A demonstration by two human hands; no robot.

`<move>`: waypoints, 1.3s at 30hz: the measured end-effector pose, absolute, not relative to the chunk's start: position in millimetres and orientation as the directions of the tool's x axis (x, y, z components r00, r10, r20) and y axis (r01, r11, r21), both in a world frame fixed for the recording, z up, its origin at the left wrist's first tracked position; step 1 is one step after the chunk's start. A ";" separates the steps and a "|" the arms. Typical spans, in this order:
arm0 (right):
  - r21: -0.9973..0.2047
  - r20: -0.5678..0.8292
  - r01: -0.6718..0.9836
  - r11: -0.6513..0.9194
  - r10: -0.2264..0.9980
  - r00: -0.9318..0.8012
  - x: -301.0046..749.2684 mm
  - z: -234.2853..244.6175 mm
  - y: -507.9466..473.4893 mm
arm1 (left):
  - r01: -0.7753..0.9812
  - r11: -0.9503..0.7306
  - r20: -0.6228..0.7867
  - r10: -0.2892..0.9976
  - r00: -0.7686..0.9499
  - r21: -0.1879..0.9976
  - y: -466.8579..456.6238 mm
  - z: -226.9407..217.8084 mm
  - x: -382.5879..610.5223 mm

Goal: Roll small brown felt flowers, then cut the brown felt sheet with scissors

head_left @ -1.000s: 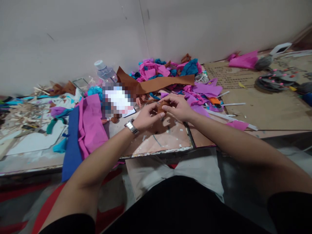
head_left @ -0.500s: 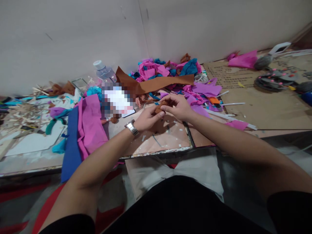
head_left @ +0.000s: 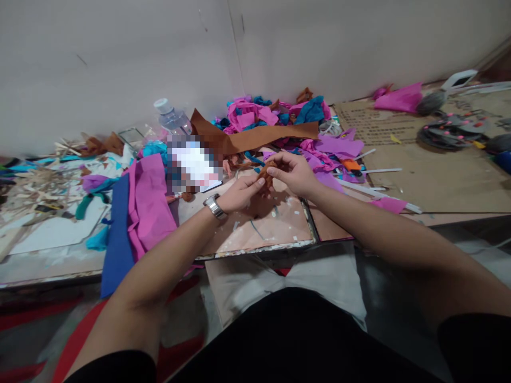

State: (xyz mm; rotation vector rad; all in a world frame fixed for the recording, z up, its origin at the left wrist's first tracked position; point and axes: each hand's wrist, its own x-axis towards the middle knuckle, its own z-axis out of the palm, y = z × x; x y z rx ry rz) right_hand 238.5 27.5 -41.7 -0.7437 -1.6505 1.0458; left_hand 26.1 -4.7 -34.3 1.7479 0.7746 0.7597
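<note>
Both hands meet above the pinkish board (head_left: 275, 226) at the middle of the table. My left hand (head_left: 239, 194), with a metal watch at the wrist, is closed on a small crumpled piece of brown crepe paper (head_left: 266, 170). From the other side my right hand (head_left: 295, 173) pinches the same piece between thumb and fingers. Its lower part is hidden by the fingers. Behind them lies a long brown paper strip (head_left: 275, 136). A lit phone (head_left: 195, 165), partly blurred out, rests left of the hands.
A clear bottle (head_left: 172, 118) stands behind the phone. Pink paper (head_left: 149, 202) and a blue strip (head_left: 116, 239) hang toward the left edge. Crumpled coloured paper (head_left: 259, 114) is heaped by the wall. An orange cutter (head_left: 351, 166) and white sticks (head_left: 383, 170) lie right, beside cardboard (head_left: 447, 178).
The brown paper has turned more upright between my fingers. My left hand has shifted slightly, and its fingers now show under the piece. The table things stay put.
</note>
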 end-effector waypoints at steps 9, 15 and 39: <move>-0.852 0.458 0.096 0.514 0.822 -0.337 237.5 -42.2 21.6 | 0.649 -0.591 0.330 0.806 0.491 0.478 -9.8 -34.2 22.6; -0.878 0.396 0.109 0.465 0.837 -0.378 234.7 -44.0 17.0 | 0.694 -0.563 0.294 0.826 0.480 0.448 -9.7 -39.4 25.0; -0.851 0.432 0.086 0.518 0.784 -0.446 241.5 -38.1 22.1 | 0.093 0.037 -0.086 0.791 0.606 0.995 -18.1 -24.9 32.4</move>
